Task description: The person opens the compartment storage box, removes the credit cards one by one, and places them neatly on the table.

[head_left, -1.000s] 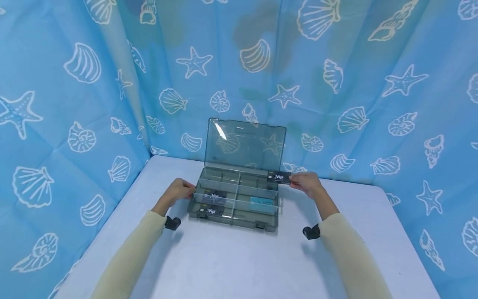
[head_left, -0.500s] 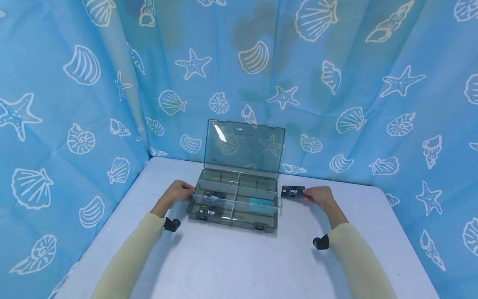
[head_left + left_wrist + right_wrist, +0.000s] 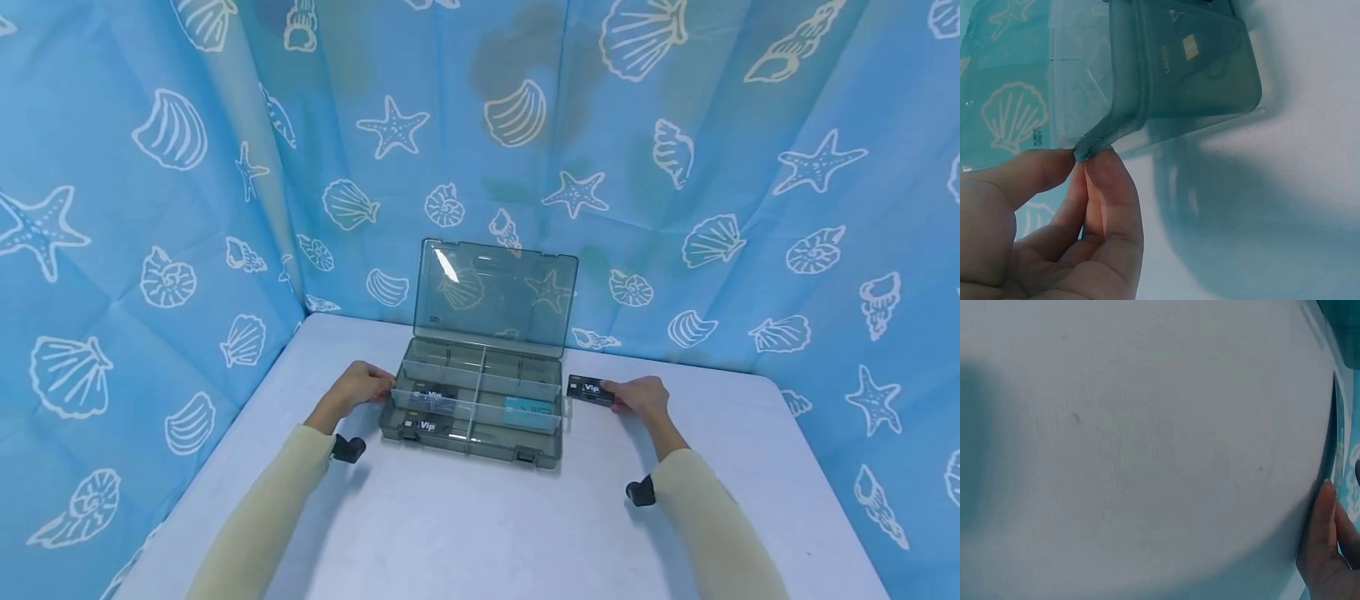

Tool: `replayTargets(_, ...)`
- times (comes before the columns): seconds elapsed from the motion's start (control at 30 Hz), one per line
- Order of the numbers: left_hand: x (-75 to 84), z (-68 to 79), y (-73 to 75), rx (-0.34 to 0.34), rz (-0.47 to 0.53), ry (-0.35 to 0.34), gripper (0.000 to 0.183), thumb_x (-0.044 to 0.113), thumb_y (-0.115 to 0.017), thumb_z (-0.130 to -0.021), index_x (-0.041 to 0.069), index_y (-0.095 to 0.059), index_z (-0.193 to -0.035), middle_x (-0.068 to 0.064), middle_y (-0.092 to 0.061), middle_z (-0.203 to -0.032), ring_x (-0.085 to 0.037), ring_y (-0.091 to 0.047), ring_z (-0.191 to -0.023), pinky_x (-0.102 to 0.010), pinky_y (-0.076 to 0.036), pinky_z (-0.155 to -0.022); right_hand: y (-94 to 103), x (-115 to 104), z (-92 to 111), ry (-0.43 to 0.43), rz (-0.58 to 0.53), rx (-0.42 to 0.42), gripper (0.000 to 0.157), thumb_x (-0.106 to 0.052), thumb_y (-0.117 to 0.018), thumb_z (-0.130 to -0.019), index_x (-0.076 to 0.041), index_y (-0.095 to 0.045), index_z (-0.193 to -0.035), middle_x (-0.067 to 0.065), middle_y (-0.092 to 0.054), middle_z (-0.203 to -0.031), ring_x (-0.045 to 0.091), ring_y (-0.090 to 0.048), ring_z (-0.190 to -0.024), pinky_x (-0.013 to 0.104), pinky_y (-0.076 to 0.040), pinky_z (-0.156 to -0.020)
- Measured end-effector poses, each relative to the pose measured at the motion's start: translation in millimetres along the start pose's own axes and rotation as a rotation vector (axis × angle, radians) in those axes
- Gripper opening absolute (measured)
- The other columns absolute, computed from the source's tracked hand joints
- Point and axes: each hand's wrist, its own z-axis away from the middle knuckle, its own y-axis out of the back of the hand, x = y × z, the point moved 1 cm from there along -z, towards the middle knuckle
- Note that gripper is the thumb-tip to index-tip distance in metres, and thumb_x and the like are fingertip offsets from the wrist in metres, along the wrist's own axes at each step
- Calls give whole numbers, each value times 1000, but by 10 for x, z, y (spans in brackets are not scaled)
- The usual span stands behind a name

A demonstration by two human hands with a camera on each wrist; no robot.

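Observation:
A smoky, see-through compartment box [image 3: 468,450] sits on the table with its lid [image 3: 495,300] raised at the back. At its left side my left hand [image 3: 360,383] pinches a small projecting edge [image 3: 1088,145] between thumb and fingers. Right of the box, my right hand [image 3: 640,396] pinches a black Vip card [image 3: 588,389] by its right end, close over the table. In the right wrist view that card shows only as a thin dark strip. Black Vip cards lie in the front left [image 3: 432,425] and middle left compartments; a turquoise card [image 3: 527,408] lies at middle right.
The white table [image 3: 480,533] has a blue curtain [image 3: 465,117] with shell and starfish prints behind and on both sides. The raised lid stands near the back curtain. A black camera mount is on each wrist.
The right hand has carried the black card from over the box's back right corner out to the right and toward the front, and turned it slightly. The left hand has stayed at the box.

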Motion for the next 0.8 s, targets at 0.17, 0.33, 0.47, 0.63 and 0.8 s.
replayTargets(0.17, -7, 3, 0, 5, -9, -7, 27, 14, -57, -97, -1, -62, -119, -17, -62, -114, -28, -63, -98, -42, -53, -88, -89, -30, 29, 83, 159, 74, 42, -33, -80, -79, 6, -71, -94, 11, -68, -72, 24, -61, -70, 39, -49, -73)
replayTargets(0.33, 9, 29, 5, -9, 10, -23, 27, 12, -55, -97, -3, -61, -120, -18, -61, -116, -29, -62, -101, -41, -53, -88, -119, -74, 43, 107, 170, 132, 37, -27, -82, -77, 4, -70, -90, 18, -66, -87, 30, -60, -79, 37, -50, -67)
replayTargets(0.47, 37, 37, 24, -17, 15, -48, 27, 11, -55, -97, -3, -62, -120, -18, -61, -116, -28, -62, -101, -41, -54, -89, -110, -110, 63, 114, 165, 146, 34, -25, -81, -78, 4, -68, -90, 19, -64, -89, 31, -59, -81, 37, -51, -67)
replayTargets(0.63, 51, 30, 55, -17, 5, -50, 28, 12, -55, -97, -3, -62, -120, -18, -61, -117, -29, -62, -102, -42, -53, -90, -115, -131, 93, 136, 167, 157, 34, -24, -80, -80, 4, -66, -93, 19, -61, -94, 33, -56, -87, 39, -51, -70)
replayTargets(0.8, -1, 20, 18, -6, -12, -23, 28, 14, -57, -97, -2, -62, -119, -18, -61, -115, -28, -62, -100, -42, -53, -89, -103, -262, 222, 265, 140, 145, 33, -27, -70, -89, 4, -68, -99, 19, -65, -94, 31, -60, -84, 37, -52, -68)
